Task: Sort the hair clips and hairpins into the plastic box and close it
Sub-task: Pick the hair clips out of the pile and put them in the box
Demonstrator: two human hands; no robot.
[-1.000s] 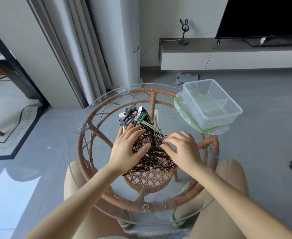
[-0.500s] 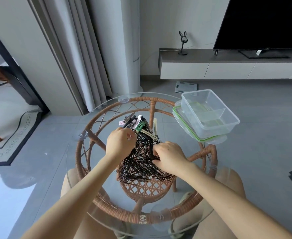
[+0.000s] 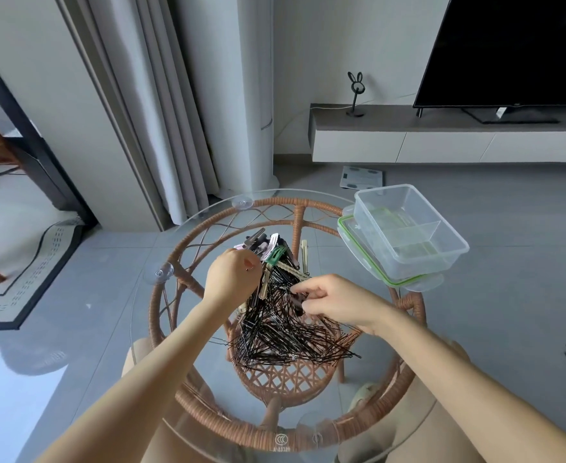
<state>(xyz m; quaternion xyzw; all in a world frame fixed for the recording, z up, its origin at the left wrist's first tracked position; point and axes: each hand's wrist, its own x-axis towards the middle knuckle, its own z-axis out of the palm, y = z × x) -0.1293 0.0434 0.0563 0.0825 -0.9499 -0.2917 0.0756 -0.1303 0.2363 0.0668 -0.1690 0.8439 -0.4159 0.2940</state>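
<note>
Left hand [image 3: 233, 279] sits centre frame, fingers curled in a fist at the upper left end of the pile, gripping what looks like a bunch of black hairpins [image 3: 285, 332] that hangs under it. Right hand [image 3: 336, 304] is just right of centre, thumb and fingertips pinching pins at the top of the same pile. Head view, the change: a second ago both hands lay spread flat on the pins, half a second ago they curled in, and now they have gathered and begun to lift, so the heap looks pulled up toward the hands. Hair clips [image 3: 269, 250], pink, green and dark, still lie untouched just above the left hand. Clear plastic box [image 3: 408, 228] in the upper right has not moved; it stands open on its green-rimmed lid [image 3: 358, 259] at the edge of the glass-topped rattan table [image 3: 214, 228], divided compartments bare. Judgement: sorting has only just begun, nothing is in the box yet, and closing is far off.
</note>
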